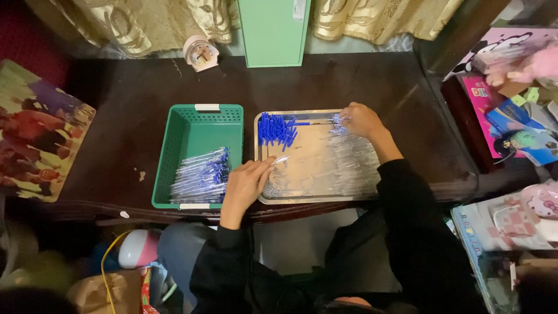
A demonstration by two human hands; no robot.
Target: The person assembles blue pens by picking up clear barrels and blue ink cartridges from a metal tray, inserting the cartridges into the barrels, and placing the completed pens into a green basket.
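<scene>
You sit at a dark wooden tabletop (360, 75) with gold curtains (145, 23) and a green box (273, 29) at its far edge. A green basket (197, 131) of finished pens (200, 177) stands left of a metal tray (314, 154). Your left hand (244, 186) pinches one clear pen tube (281, 159) at the tray's near left. Your right hand (360, 119), fingers curled together, touches tubes at the far right, near the blue caps (276, 129).

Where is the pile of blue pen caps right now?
In the head view, the blue pen caps lie in the metal tray's far-left corner, just right of the green basket.
</scene>
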